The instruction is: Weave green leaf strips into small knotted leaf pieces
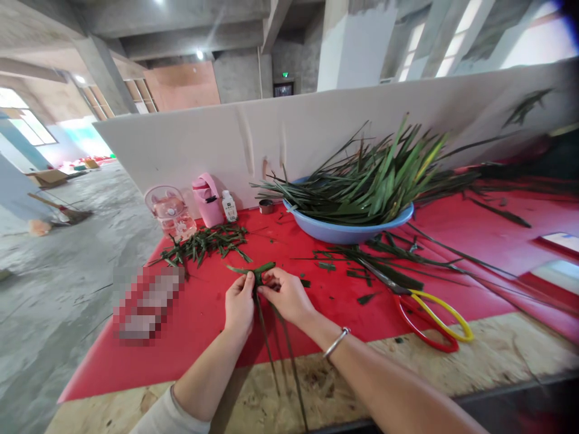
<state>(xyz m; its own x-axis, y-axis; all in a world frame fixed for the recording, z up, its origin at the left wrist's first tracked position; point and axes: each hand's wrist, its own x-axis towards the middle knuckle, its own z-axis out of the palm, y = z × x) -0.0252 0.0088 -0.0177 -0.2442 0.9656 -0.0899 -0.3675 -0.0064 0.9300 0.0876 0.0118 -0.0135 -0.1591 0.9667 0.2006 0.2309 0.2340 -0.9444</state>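
Both of my hands meet over the red table covering, pinching one small piece of folded green leaf [259,272]. My left hand [240,301] grips its left side between thumb and fingers. On its right side, my right hand [287,295] is closed with thumb and fingertips on the leaf. Long thin strips [289,355] hang from the piece toward the table's front edge. A bangle circles my right wrist. Nearest on the right lie scissors [429,316] with one red and one yellow handle loop, blades among leaf scraps.
A blue basin [353,231] heaped with long green leaves [384,181] stands behind. Cut leaf pieces [208,244] lie at left, near a clear pink bottle [169,211], a pink flask [208,202] and a small white bottle [229,206]. A white panel [190,144] borders the table's back.
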